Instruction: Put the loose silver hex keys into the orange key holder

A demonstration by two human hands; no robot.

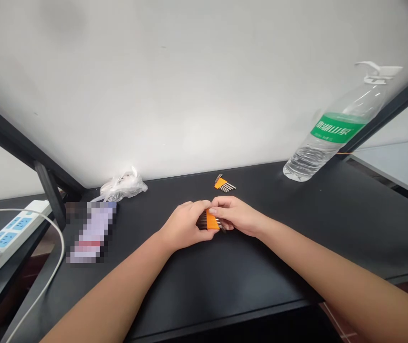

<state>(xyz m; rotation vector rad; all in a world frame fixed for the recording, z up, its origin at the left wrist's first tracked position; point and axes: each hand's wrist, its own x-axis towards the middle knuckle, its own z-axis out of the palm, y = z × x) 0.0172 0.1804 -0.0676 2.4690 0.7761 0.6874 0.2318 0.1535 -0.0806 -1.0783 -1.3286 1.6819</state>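
Observation:
Just above the black desk, a hex key set in an orange holder (212,219) lies between my two hands. My left hand (188,224) grips the set from the left, thumb and fingers around the holder. On the other side my right hand (238,215) is closed at the short bent ends of the keys, its thumb tip against the holder's upper right edge. Its fingers hide part of the keys, so I cannot tell whether one key is pinched alone. A second hex key set (225,184) with an orange holder rests on the desk beyond my hands.
A large water bottle (327,131) with a green label stands at the back right. To the left are a crumpled plastic bag (123,186), a pixelated phone-like rectangle (93,233), a white cable (61,255) and a power strip (14,231). A black desk (197,290) meets the wall behind.

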